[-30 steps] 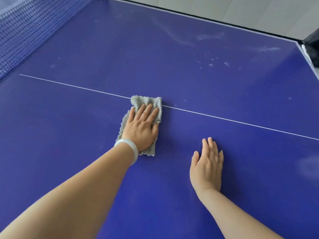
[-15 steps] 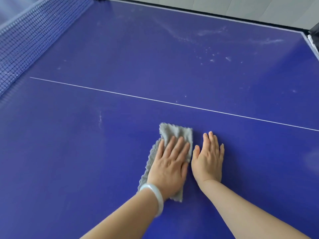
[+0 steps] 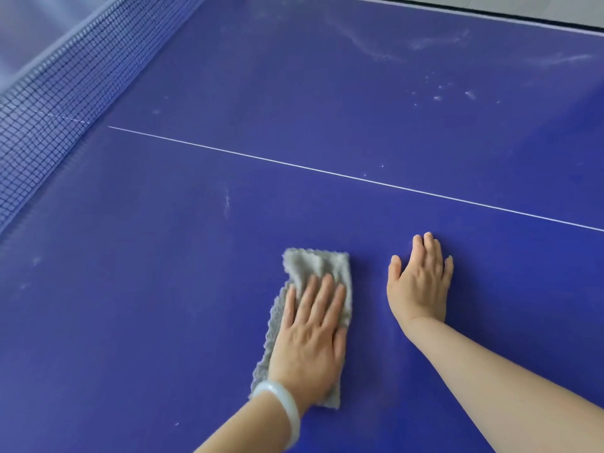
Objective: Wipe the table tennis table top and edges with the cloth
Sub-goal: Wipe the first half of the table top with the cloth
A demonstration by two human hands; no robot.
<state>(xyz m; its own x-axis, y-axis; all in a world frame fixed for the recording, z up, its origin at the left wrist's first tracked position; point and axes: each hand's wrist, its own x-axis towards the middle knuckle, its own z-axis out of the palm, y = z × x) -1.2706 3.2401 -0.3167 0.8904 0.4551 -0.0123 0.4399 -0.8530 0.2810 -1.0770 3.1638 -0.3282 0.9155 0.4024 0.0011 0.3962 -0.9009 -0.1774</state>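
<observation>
A: Your left hand [image 3: 310, 341] presses the grey cloth [image 3: 315, 261] flat on the blue surface [image 3: 147, 322], fingers [image 3: 324, 291] straight and close together, just short of the white line [image 3: 327, 172].
B: Your right hand [image 3: 421, 289] braces beside it, laid flat too. Press evenly and overlap strokes; I judge the dusty smears [image 3: 438, 44] beyond need attention.

head cam | worn on head, looks forward-down | close over table top [image 3: 157, 338] (net [image 3: 49, 119] at left)
</observation>
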